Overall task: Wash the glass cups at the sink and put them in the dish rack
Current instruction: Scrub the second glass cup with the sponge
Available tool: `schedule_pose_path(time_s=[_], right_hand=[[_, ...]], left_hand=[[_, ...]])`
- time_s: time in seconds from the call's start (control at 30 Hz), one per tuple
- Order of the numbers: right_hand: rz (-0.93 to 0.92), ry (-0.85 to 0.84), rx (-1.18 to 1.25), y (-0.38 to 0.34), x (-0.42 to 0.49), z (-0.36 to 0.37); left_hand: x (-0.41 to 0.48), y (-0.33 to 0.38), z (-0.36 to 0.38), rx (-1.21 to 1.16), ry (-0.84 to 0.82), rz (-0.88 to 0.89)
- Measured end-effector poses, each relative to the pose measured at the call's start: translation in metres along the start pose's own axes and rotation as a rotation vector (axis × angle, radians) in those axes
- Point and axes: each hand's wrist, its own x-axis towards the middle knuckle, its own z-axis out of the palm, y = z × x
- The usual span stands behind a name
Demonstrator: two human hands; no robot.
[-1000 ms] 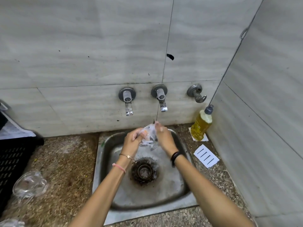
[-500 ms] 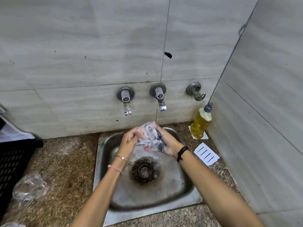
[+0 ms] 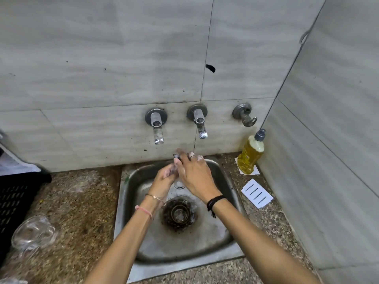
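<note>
Hands together over the back of the square steel sink [image 3: 120, 212], under the right-hand metal wall tap [image 3: 200, 124]. Left hand [image 3: 164, 179] curled round a clear glass cup [image 3: 180, 184], mostly hidden, only its rim peeking below. Right hand [image 3: 194, 175] laid across the top, fingers bent and blurred; grip not to be told. Second clear glass cup [image 3: 33, 235] lying on the speckled stone counter [image 3: 82, 201], beside the black slotted dish rack [image 3: 12, 201].

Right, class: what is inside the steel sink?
A dark round drain strainer sits in the wet sink bottom. Over the back of the basin, the left hand holds a glass cup. The right hand lies over it and covers most of it.
</note>
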Motion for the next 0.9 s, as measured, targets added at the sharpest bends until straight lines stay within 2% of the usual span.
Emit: schedule_pose_path(time_s=[0.03, 0.1, 0.13, 0.17, 0.2, 0.27, 0.33, 0.37, 0.47, 0.5, 0.53, 0.6, 0.63, 0.67, 0.73, 0.83, 0.9], right_hand=[[0.104, -0.039, 0.14, 0.005, 0.005, -0.001], [0.418, -0.258, 0.627, 0.019, 0.021, -0.013], [0.494, -0.319, 0.759, 0.025, 0.027, -0.017], [0.489, -0.321, 0.752, 0.026, 0.027, -0.018], [0.413, -0.257, 0.63, 0.021, 0.024, -0.018], [0.18, -0.007, 0.254, 0.006, 0.011, -0.009], [0.075, 0.154, 0.14, -0.002, 0.001, -0.003], [0.098, 0.113, 0.214, 0.003, 0.003, 0.001], [0.445, -0.228, 0.708, 0.025, 0.027, -0.007], [0.457, -0.24, 0.703, 0.026, 0.027, -0.008], [0.401, -0.195, 0.594, 0.022, 0.024, -0.008], [0.209, -0.026, 0.261, 0.011, 0.012, -0.004], [0.144, 0.055, 0.172, 0.007, 0.006, -0.005], [0.122, 0.099, 0.187, 0.009, 0.003, -0.003], [0.243, -0.018, 0.437, 0.017, 0.006, -0.003], [0.552, -0.401, 1.242, 0.037, 0.011, -0.007], [0.582, -0.582, 1.555, 0.048, 0.008, -0.01]], left_hand=[[-0.003, 0.0, 0.002, 0.021, -0.007, 0.033], [-0.008, 0.001, 0.002, 0.052, -0.018, 0.071], [-0.008, 0.002, 0.002, 0.063, -0.011, 0.081], [-0.007, 0.004, 0.001, 0.073, -0.005, 0.085], [-0.006, 0.007, 0.0, 0.079, 0.001, 0.089], [-0.003, 0.011, 0.0, 0.062, 0.014, 0.099], [-0.002, 0.012, 0.0, 0.052, 0.014, 0.095], [-0.003, 0.012, 0.0, 0.06, 0.013, 0.106], [-0.006, 0.008, -0.001, 0.062, -0.003, 0.127], [-0.007, 0.008, 0.0, 0.06, -0.007, 0.129], [-0.006, 0.009, 0.0, 0.06, -0.005, 0.129], [-0.004, 0.011, 0.0, 0.045, -0.007, 0.136], [-0.003, 0.011, 0.0, 0.036, -0.011, 0.128], [-0.002, 0.013, 0.0, 0.039, -0.015, 0.124], [-0.002, 0.015, -0.001, 0.076, -0.022, 0.122], [-0.002, 0.018, -0.004, 0.118, -0.053, 0.114], [-0.003, 0.022, -0.003, 0.165, -0.106, 0.094]])
